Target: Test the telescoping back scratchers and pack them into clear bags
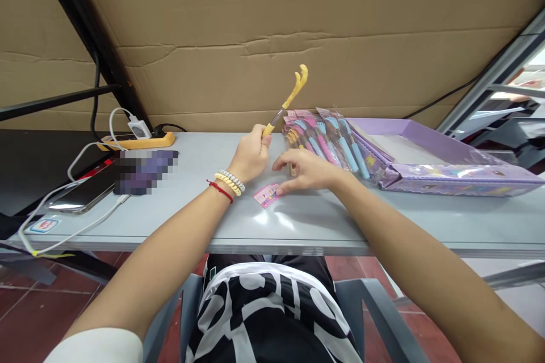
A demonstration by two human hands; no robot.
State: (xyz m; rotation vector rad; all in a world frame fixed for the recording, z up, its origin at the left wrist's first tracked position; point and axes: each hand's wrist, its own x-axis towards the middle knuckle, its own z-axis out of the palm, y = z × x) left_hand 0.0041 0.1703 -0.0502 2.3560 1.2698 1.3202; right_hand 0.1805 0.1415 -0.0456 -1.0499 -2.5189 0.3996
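Observation:
My left hand (250,153) is closed around the handle of a yellow back scratcher (293,91). Its curved claw end points up and to the right, and a metal section shows between claw and handle. Just to the right, my right hand (304,170) arches over the table with thumb and fingers apart. Its thumb tip meets the right edge of a small pink printed card (266,195) lying flat. Beyond my right hand lie several back scratchers (327,139) in clear wrappers, blue, pink and yellow, partly hidden by that hand.
A shallow purple box (460,176) stands on the grey table (289,232) at the right. On the left are phones (85,193), white cables and an orange power strip (157,140). A cardboard wall (272,28) closes off the back.

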